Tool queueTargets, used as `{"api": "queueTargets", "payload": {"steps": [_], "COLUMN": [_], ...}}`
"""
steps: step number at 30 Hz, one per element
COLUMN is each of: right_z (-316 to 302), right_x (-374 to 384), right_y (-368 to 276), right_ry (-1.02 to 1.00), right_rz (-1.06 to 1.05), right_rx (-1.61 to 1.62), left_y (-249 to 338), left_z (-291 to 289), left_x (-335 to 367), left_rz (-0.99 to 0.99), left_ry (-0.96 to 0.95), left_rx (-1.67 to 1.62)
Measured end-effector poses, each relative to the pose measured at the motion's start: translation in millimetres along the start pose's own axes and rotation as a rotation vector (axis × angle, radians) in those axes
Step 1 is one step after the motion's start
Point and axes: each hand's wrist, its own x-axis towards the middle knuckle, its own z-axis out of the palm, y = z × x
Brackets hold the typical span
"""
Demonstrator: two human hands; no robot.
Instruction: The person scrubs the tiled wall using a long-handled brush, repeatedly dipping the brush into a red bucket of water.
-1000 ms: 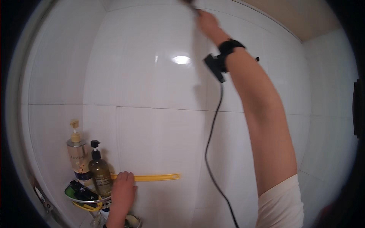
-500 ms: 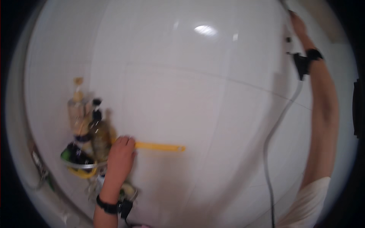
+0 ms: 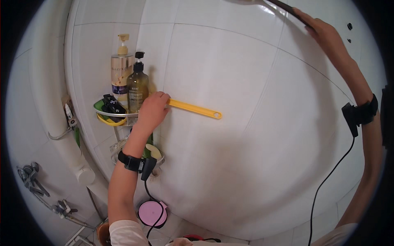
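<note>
My left hand (image 3: 152, 110) is closed around a flat yellow handle (image 3: 195, 108) with a hole at its free end. The handle's other end is hidden behind the hand, beside a corner shelf (image 3: 119, 115). On that shelf stand a tall pump bottle (image 3: 121, 74) with a yellow top and an olive-coloured pump bottle (image 3: 138, 88) with a black top. Raised at the upper right, my right hand (image 3: 326, 36) is closed on a long dark handle (image 3: 287, 9). A pale end of that piece runs out of view at the top, so its kind cannot be made out.
White tiled walls (image 3: 230, 74) meet behind the shelf. A lower shelf (image 3: 158, 158) holds small items. A thick white pipe (image 3: 55, 82) and taps (image 3: 33, 176) are on the left. A pink round lid or basin (image 3: 152, 213) lies below. Black cables (image 3: 324, 184) hang from both wrist straps.
My view has shifted, bringing the shelf higher and showing more of the pipe and taps. My right hand has moved leftward relative to the small black wall fixtures. The left hand keeps the yellow handle.
</note>
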Motion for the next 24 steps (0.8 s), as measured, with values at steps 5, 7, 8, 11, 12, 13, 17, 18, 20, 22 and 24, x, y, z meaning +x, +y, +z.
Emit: {"api": "queueTargets", "payload": {"steps": [5,7,8,11,12,13,17,18,20,22,24], "right_z": [-48,-70,-74,-58,-40,-37,-27,-31,-34,-39,-52], "right_x": [-24,-33,-34,-14,-21,-26,-78,-78,-77,-60,-53], "right_y": [123,197,203,117,77,43,-48,-45,-26,7,44], "right_ry": [0.184,0.351,0.317,0.046,0.101,-0.071,-0.353,-0.354,-0.302,-0.174,0.137], "right_rz": [0.334,0.219,0.273,0.499,0.397,0.306,-0.194,-0.189,-0.138,0.141,0.375], "right_rx": [0.055,-0.099,-0.089,0.098,0.209,0.061,-0.036,-0.037,-0.053,-0.146,0.181], "left_y": [4,8,7,8,6,7,6,6,6,4,5], "left_z": [-5,4,6,-5,-11,-15,-15,-17,-19,-12,-7], "left_x": [-2,6,6,-2,-9,-11,-7,-6,-6,-3,3], "left_rz": [0.009,0.036,0.048,-0.014,0.004,-0.019,-0.033,-0.029,0.007,0.021,0.066], "left_ry": [0.034,0.028,0.055,0.033,0.049,0.04,0.01,0.009,-0.006,-0.013,-0.01], "left_rx": [0.0,-0.03,-0.048,-0.073,-0.083,-0.09,-0.111,-0.112,-0.158,-0.139,-0.125]}}
